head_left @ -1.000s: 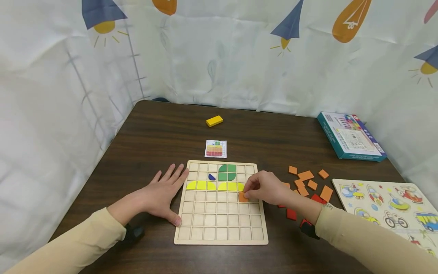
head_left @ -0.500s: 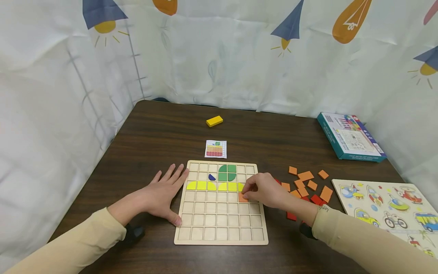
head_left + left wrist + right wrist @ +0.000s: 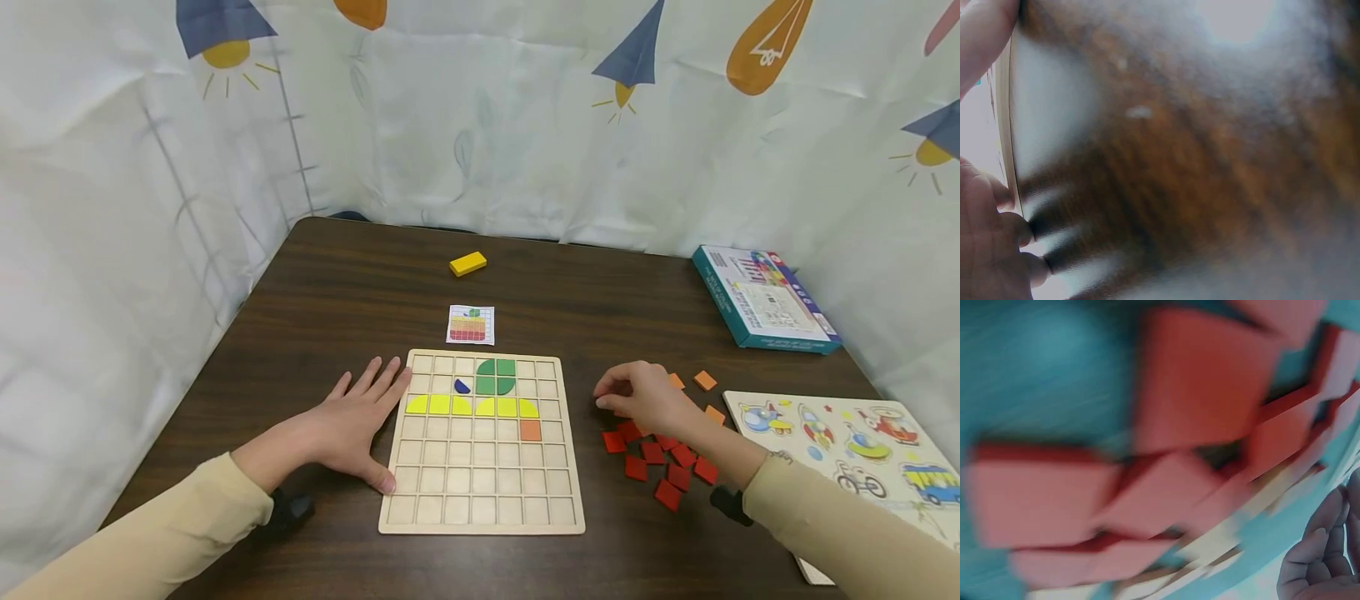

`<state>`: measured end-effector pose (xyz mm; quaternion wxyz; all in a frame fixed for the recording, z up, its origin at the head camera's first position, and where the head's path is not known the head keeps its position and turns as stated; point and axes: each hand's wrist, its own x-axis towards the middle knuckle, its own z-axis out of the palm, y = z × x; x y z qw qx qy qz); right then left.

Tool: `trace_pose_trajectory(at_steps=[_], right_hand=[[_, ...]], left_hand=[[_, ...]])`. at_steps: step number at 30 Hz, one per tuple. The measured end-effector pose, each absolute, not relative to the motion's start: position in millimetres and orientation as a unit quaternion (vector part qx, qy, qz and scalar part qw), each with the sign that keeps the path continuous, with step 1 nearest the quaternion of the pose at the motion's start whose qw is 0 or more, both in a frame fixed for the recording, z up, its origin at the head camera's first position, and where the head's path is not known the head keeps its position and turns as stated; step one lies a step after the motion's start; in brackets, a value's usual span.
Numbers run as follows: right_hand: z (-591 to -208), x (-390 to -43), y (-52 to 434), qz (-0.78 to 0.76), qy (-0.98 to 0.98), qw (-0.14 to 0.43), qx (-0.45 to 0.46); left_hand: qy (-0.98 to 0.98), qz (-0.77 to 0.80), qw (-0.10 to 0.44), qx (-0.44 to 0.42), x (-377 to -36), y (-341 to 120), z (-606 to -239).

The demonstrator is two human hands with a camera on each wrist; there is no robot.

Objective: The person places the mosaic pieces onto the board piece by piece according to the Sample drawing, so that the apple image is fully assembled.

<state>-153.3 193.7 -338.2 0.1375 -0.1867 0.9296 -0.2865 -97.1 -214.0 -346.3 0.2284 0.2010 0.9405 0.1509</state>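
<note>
To the right of the wooden grid board, the right hand hovers with curled fingers, seemingly empty, over the loose orange tiles, red tiles lying just nearer, while the left hand rests flat on the counter against the board's left edge.

I see: tabletop dark brown | board pale wood | tiles red | block yellow | sleeves cream
</note>
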Motion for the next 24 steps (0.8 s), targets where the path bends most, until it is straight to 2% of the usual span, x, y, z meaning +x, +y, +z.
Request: trace_pose_trajectory(at_steps=[8, 24], right_hand=[[-339, -159, 221, -0.227, 0.949, 0.148, -0.159], [-345, -159, 224, -0.219, 0.949, 0.157, -0.161]], left_hand=[[0.941, 0.152, 0.231, 0.197, -96, -215, -345], [0.940, 0.151, 0.228, 0.203, -96, -213, -344]])
